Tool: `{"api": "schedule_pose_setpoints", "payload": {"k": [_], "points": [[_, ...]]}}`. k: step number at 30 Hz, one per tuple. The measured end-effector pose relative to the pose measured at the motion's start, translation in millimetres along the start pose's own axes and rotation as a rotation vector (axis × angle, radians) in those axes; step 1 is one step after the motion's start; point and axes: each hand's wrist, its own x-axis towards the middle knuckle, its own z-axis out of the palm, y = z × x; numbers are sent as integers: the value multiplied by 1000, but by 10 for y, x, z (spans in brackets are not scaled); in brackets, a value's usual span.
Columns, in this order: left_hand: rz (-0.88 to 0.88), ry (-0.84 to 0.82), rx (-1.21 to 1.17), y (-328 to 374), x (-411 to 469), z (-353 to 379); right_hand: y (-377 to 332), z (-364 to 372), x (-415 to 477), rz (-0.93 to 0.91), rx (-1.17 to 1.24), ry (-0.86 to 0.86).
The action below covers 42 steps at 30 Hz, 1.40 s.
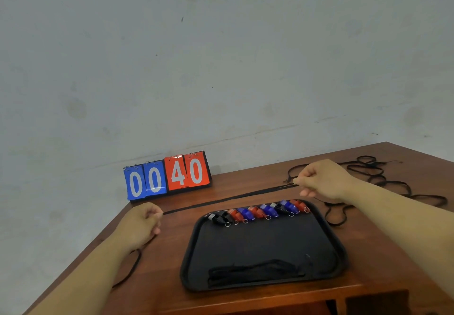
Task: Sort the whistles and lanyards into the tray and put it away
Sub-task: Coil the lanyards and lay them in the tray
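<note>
A black tray lies on the wooden table. Along its far edge runs a row of several whistles in black, red and blue, each with a metal ring. A folded bundle of black lanyards lies at the tray's near edge. Behind the tray a black lanyard is stretched taut between my hands. My left hand pinches its left end near the table's left edge. My right hand pinches the right end, raised above the tray's far right corner. A loose end trails under my left forearm.
A tangle of loose black lanyards lies on the table at the far right. A flip scoreboard reading 00 and 40 stands against the wall at the table's far left corner. The table's front edge runs just below the tray.
</note>
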Motion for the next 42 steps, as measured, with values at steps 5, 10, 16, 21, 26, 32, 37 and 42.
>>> {"api": "schedule_pose_setpoints", "payload": {"k": [5, 10, 16, 21, 26, 32, 37, 42], "points": [[-79, 131, -323, 113, -16, -33, -108, -54, -18, 10, 98, 34], [0, 141, -403, 409, -49, -114, -373, -46, -45, -65, 33, 27], [239, 59, -254, 1007, -285, -102, -847, 100, -244, -206, -16, -114], [405, -81, -247, 1367, -506, -73, -1120, 213, -444, -226, 31, -296], [566, -166, -179, 1569, -647, -45, -1187, 270, -538, -145, 103, -413], [662, -136, -109, 1694, -746, -16, -1185, 317, -541, -115, 101, -469], [656, -118, -166, 1718, -766, 22, -1181, 316, -574, -103, 142, -481], [548, -86, -418, 1673, -737, 99, -1149, 296, -547, -58, 206, -442]]}}
